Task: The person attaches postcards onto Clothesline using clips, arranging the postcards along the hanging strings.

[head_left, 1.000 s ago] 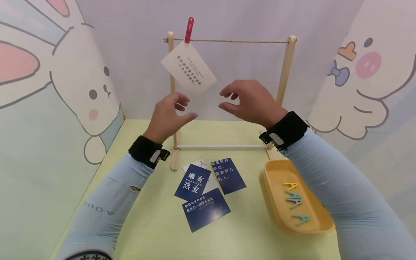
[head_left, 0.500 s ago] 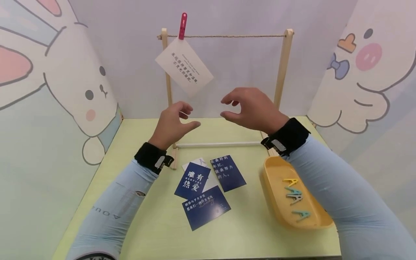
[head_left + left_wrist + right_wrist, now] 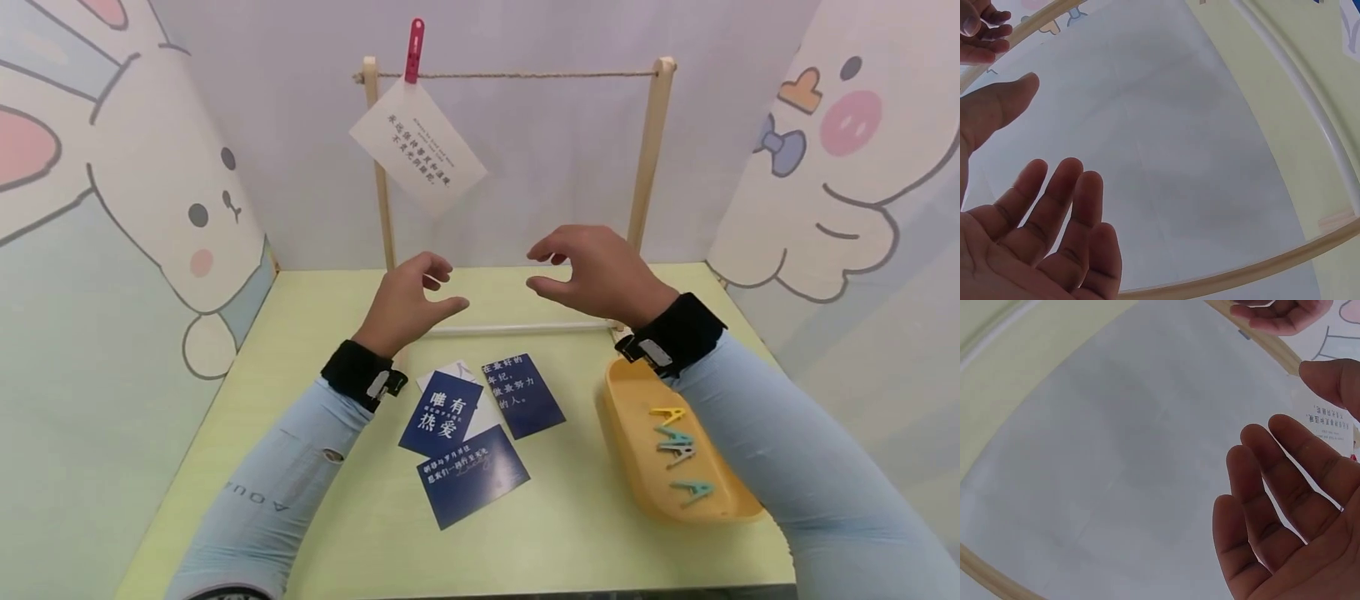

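Observation:
My left hand (image 3: pixel 408 302) hovers before the wooden frame's left side, fingers relaxed and thumb apart, holding nothing. Facing it, my right hand (image 3: pixel 600 273) is likewise loosely bent with nothing in it. Above them a white card (image 3: pixel 420 148) with dark lettering hangs by one corner from a twine line (image 3: pixel 525 75), clipped by a red clothespin (image 3: pixel 414 52). Below the hands, several cards lie on the table: a dark blue card (image 3: pixel 441 414) over a white card (image 3: pixel 483 417), another blue card (image 3: pixel 522 396) to the right, and a third blue card (image 3: pixel 472 477) nearest me.
A yellow tray (image 3: pixel 637 492) at the right holds several small clothespins (image 3: pixel 677 437), partly behind my right forearm. The wooden frame has a right post (image 3: pixel 651 158) and a white bottom bar (image 3: pixel 517 328). Cartoon-printed walls enclose the table (image 3: pixel 360 533) on both sides.
Both hands have come down and a little right, away from the hanging card, staying empty. The view has tilted slightly. The cards, clothespins and tray have stayed put.

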A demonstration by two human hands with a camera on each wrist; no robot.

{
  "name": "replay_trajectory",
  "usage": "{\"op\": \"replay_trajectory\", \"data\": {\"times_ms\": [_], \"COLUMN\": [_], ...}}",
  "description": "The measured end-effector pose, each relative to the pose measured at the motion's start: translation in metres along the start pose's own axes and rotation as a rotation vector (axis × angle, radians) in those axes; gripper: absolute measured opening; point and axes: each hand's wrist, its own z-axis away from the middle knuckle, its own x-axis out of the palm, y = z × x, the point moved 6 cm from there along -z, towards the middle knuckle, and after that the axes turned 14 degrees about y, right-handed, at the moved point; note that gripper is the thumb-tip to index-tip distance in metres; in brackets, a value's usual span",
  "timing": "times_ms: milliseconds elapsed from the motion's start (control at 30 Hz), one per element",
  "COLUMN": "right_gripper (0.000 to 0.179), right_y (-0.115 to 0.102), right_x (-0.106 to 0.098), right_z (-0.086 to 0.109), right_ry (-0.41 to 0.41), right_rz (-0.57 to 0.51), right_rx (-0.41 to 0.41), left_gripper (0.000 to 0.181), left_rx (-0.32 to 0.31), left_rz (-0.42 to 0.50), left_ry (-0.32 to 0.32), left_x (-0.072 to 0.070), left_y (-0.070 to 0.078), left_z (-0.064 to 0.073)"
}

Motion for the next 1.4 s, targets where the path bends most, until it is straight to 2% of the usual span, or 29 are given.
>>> {"op": "replay_trajectory", "data": {"times_ms": [333,633,833,1033,1200,1400], "right_gripper": [0.034,0.034,0.033,0.029,0.026,0.022], "right_y": [0.016,0.023,0.026,0.029,0.035,0.042], "right_x": [0.008,0.012,0.013,0.015,0.014,0.015], "right_z": [0.017,0.033,0.043,0.053,0.063,0.072], "right_ry": [-0.013,-0.024,-0.025,-0.047,-0.050,-0.050], "right_rz": [-0.010,0.016,0.014,0.012,0.016,0.010], "right_rx": [0.028,0.070,0.058,0.073,0.099,0.119], "left_gripper": [0.053,0.054,0.052,0.053,0.051,0.049], "left_rx": [-0.035,-0.035,-0.042,-0.038,-0.004,-0.002], "left_rz": [0.002,-0.013,-0.018,-0.009,-0.007,0.017], "left_ry": [-0.048,-0.084,-0.110,-0.138,-0.169,-0.194], "left_x": [0.014,0.029,0.039,0.050,0.064,0.081], "left_y": [-0.010,-0.016,-0.019,-0.015,-0.007,0.001], "left_z": [0.008,0.016,0.023,0.031,0.036,0.041]}}
